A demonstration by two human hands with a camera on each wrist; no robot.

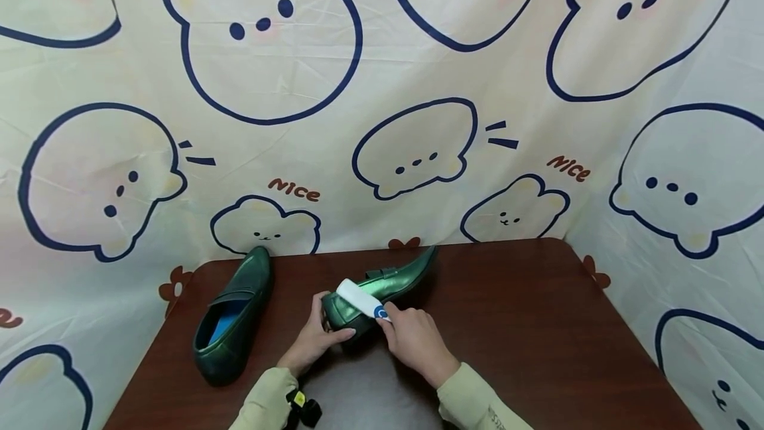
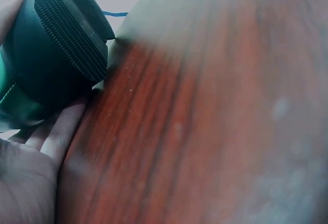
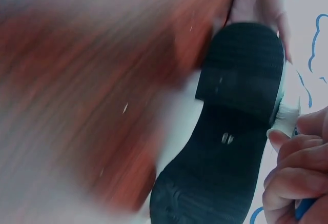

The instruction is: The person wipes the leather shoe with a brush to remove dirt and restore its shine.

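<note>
My left hand grips a shiny green loafer by its heel, thumb on the near side and fingers behind. The shoe is tipped on its side, toe pointing to the far right. In the right wrist view its black sole and raised heel face the camera. My right hand holds a white brush by its handle, blue where it shows in the right wrist view. White bristles lie against the side of the shoe near the heel.
A second green loafer with a blue insole stands upright at the table's left, toe toward the back. The dark reddish-brown table has rounded far corners. Behind it hangs a pale curtain printed with cartoon bears.
</note>
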